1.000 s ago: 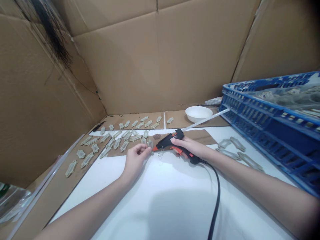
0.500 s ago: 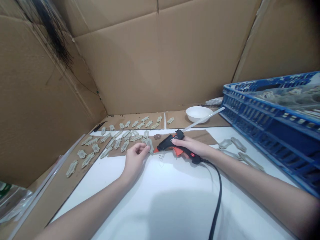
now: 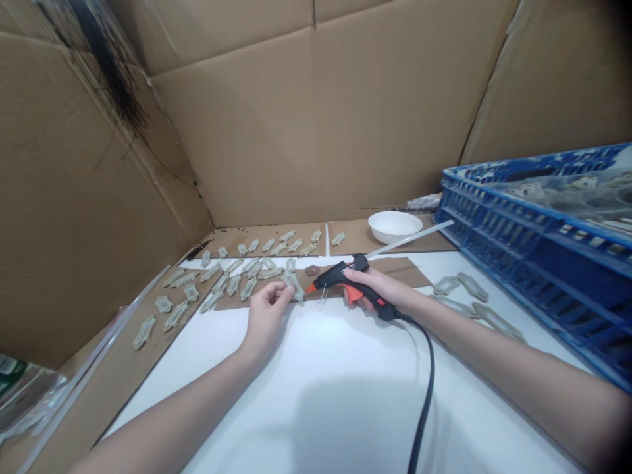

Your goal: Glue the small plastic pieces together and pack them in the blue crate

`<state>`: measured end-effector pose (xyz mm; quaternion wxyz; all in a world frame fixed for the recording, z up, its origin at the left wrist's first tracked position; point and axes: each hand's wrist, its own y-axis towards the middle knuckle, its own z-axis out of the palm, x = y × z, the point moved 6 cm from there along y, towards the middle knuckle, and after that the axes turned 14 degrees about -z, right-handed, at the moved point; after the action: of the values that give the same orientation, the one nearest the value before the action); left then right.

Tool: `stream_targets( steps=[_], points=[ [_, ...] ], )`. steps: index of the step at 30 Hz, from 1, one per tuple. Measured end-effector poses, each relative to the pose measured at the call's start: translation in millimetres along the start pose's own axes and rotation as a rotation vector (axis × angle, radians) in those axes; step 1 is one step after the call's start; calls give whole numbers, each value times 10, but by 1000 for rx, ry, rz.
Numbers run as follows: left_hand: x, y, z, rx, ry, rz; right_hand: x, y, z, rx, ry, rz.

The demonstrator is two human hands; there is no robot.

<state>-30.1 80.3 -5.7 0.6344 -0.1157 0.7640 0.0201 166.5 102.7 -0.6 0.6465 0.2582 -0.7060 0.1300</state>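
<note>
My right hand is wrapped round the handle of a black and orange hot glue gun. A long translucent glue stick juts from the gun's back end. Between thumb and fingertips, my left hand pinches a small pale, wavy-edged frame-shaped piece. The gun's orange nozzle points left, close to the edge of this piece; whether they touch I cannot tell. Several similar pale pieces lie to the left, on cardboard strips and on the white table.
A white bowl stands at the back, near a blue plastic crate on the right. Larger pale pieces lie beside the crate. The gun's black cord runs toward me. Cardboard walls enclose the table; black strands hang at upper left.
The glue gun's nozzle has tilted up slightly and shifted a little at the pale piece's edge. My left hand keeps its pinch. The whole view has shifted very slightly.
</note>
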Motion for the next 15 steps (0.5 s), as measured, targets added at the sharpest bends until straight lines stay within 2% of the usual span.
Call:
stream_targets(
  steps=[10, 15],
  points=[
    [-45, -23, 29, 24, 69, 37, -82, 8, -9, -82, 134, -27],
    [-53, -27, 61, 52, 126, 114, -82, 0, -2, -92, 136, -47]
  ],
)
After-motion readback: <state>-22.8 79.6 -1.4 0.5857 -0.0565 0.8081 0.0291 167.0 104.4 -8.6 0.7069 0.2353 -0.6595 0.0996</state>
